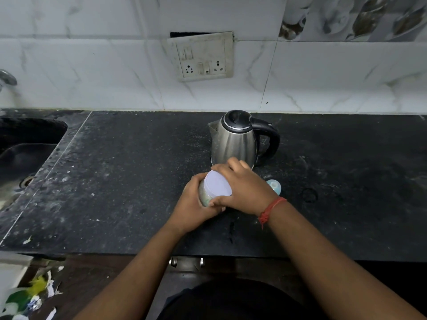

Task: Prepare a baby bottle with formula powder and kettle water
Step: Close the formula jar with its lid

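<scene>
A small round formula jar (206, 194) with a pale lilac lid (218, 184) stands on the black counter (115, 181), just in front of the kettle. My left hand (193, 210) wraps around the jar's body from the left. My right hand (245, 188) grips the lid's rim from the right, thumb at the near edge. The steel kettle (233, 139) with black lid and handle stands behind, spout facing left. A light-blue baby bottle top (275, 186) pokes out behind my right wrist; the remainder of the bottle is hidden.
A dark sink (25, 148) lies at the left with a tap (8, 78) above it. A socket board (203, 57) hangs on the tiled wall behind the kettle. Rubbish (30, 294) lies on the floor at lower left.
</scene>
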`<state>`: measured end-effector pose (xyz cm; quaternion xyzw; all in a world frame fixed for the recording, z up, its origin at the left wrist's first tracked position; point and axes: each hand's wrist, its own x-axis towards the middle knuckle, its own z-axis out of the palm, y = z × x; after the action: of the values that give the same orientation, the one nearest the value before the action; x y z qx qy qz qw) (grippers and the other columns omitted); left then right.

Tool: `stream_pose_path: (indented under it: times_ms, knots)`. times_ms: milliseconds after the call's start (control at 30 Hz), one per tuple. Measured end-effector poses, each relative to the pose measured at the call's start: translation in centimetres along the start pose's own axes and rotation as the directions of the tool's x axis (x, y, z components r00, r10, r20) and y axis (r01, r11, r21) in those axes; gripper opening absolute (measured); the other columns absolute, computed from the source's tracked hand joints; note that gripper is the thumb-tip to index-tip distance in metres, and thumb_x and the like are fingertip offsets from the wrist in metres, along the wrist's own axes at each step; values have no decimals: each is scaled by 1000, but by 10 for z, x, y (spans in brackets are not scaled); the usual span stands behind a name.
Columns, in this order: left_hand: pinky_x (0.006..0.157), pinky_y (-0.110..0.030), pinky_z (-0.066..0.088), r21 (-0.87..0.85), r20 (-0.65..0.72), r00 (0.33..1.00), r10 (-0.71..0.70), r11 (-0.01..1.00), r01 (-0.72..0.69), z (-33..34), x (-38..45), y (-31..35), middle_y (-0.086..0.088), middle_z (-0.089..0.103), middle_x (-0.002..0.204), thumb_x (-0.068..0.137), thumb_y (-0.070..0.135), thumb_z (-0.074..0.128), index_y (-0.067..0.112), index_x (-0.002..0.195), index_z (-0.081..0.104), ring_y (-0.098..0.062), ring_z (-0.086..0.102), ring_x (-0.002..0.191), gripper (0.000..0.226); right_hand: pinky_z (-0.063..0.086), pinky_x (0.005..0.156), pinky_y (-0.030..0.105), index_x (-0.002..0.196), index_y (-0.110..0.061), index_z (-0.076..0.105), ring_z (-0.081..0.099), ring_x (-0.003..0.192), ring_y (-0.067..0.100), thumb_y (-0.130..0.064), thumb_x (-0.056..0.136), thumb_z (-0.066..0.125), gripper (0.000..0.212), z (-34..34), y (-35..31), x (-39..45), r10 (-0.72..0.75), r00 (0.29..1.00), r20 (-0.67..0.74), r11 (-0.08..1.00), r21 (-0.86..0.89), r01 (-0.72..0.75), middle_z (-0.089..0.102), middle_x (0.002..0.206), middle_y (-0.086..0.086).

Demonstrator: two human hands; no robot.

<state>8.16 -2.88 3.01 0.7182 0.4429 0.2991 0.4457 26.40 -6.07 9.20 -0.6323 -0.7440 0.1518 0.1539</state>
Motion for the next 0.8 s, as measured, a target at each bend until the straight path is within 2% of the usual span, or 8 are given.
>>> stream_pose_path:
  times_ms: [67, 200, 300, 367, 433, 533, 633, 800]
  knots:
    - [101, -40, 51, -20, -38, 999, -20, 1000, 19, 1, -1, 1, 12, 55, 131, 62, 28, 94, 38, 131, 44, -6, 53, 123, 86, 46, 92, 38, 124, -19, 51, 49, 113, 22, -75, 71, 68, 79, -2, -3, 0, 60, 998, -15, 995, -80, -61, 49, 118, 0]
    - [101, -38, 51, -44, -71, 996, -46, 998, 43, -8, -1, -2, 10, 55, 132, 56, 45, 88, 47, 124, 42, -8, 54, 123, 82, 41, 73, 34, 91, -24, 47, 54, 94, 18, -78, 77, 59, 57, -12, 3, -2, 82, 993, -86, 985, -147, -94, 54, 96, -7]
    - [101, -31, 50, -42, -45, 998, -34, 999, 32, -14, -2, 0, 12, 54, 132, 58, 44, 89, 47, 125, 40, -3, 53, 122, 83, 48, 93, 36, 115, -23, 54, 51, 111, 18, -64, 79, 66, 57, -16, 8, 0, -91, 993, -69, 995, -44, 88, 55, 117, -6]
    - [101, -28, 50, -52, 1, 1000, -30, 998, 30, -14, -3, 2, 15, 53, 133, 62, 39, 92, 49, 126, 40, -2, 53, 123, 83, 37, 114, 35, 142, -21, 45, 40, 136, 18, -45, 83, 72, 70, -20, 8, 3, -188, 979, 79, 982, 8, 188, 46, 146, -2]
    - [100, -27, 50, -69, 43, 999, -28, 997, 31, -13, -4, 3, 16, 54, 132, 66, 29, 94, 48, 128, 40, -2, 54, 123, 84, 33, 117, 34, 151, -20, 39, 35, 142, 18, -31, 83, 72, 76, -21, 6, 7, -233, 960, 155, 972, 28, 232, 41, 152, -1]
    - [97, -21, 48, -85, 88, 996, -27, 996, 34, -13, -6, 6, 17, 55, 131, 69, 21, 94, 45, 130, 40, 1, 55, 122, 85, 42, 103, 32, 147, -27, 40, 44, 124, 20, -37, 80, 70, 74, -18, 2, 11, -248, 957, 150, 967, -26, 255, 46, 132, -2]
    - [98, -20, 48, -93, 148, 989, -23, 995, 37, -18, -7, 6, 15, 57, 133, 68, 24, 92, 46, 135, 42, 0, 55, 124, 87, 45, 82, 32, 141, -32, 43, 48, 100, 21, -58, 81, 62, 68, -16, -4, 13, -291, 947, 134, 913, -256, 317, 42, 110, 0]
    - [94, -21, 50, -94, 175, 984, -26, 995, 43, -21, -6, 9, 11, 60, 130, 70, 15, 91, 35, 138, 45, -1, 58, 120, 85, 44, 68, 36, 121, -20, 56, 54, 80, 24, -73, 81, 47, 67, -19, -13, 19, -363, 928, 79, 838, -407, 363, 53, 97, 3]
